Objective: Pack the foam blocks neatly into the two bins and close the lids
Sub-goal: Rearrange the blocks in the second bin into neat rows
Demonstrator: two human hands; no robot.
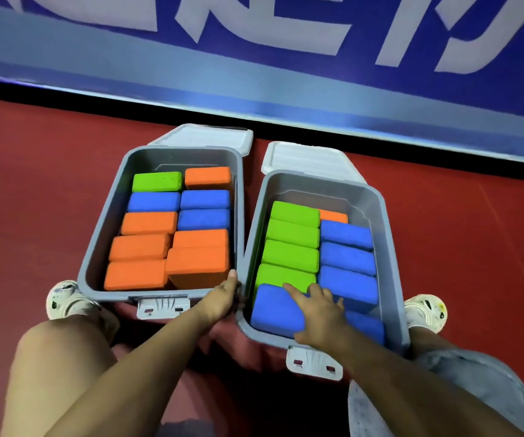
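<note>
The right hand is laid flat, fingers spread, on a blue block at the near left corner of the right bin; nothing is pinched, the palm simply rests on the foam. The left hand is set against the near right corner of the left bin, its fingers curled over the rim beside the gap between the two bins, with no block in its grip.

In the right bin, a column of green blocks is lined up on the left and a column of blue blocks on the right, with one orange block partly seen at the far end. In the left bin, two columns are packed: a green block and orange block at the far end, then blue blocks, then orange blocks toward the near end; the nearest right orange block is seated higher and tilted.

Both white lids are hinged back, open, at the far ends. The bins stand side by side on a red floor, between the person's knees and shoes.
</note>
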